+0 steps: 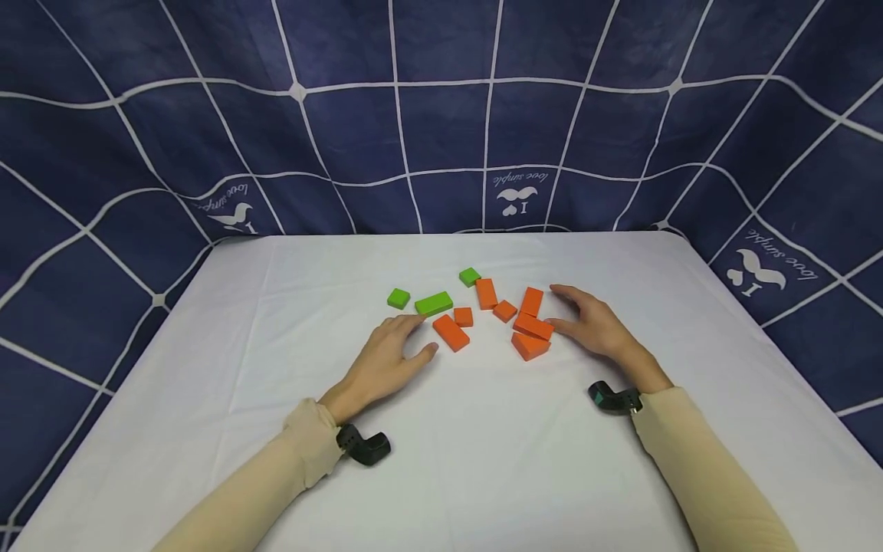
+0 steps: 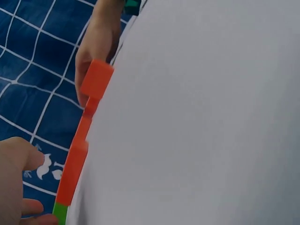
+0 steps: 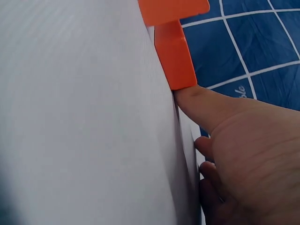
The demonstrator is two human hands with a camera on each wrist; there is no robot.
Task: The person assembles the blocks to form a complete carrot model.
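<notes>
In the head view my left hand (image 1: pixel 388 363) rests with thumb and fingers spread, its fingertips right at the long green block (image 1: pixel 434 303). An orange rectangular block (image 1: pixel 451 333) lies just beyond its thumb. My right hand (image 1: pixel 592 323) is spread at the right end of the group, thumb tip at an orange block (image 1: pixel 533 326) that overlaps its neighbours. In the right wrist view that thumb touches the end of an orange block (image 3: pixel 176 58). In front of it lies a wedge-like orange block (image 1: pixel 530 346), and behind it another orange block (image 1: pixel 531 301).
Two small green blocks (image 1: pixel 398 298) lie at the back and left of the group. Small orange cubes (image 1: pixel 505 310) and an upright-lying orange block (image 1: pixel 486 294) fill the middle. All rest on a white-covered table (image 1: pixel 455 460), with a blue checked cloth (image 1: pixel 441 130) hanging behind.
</notes>
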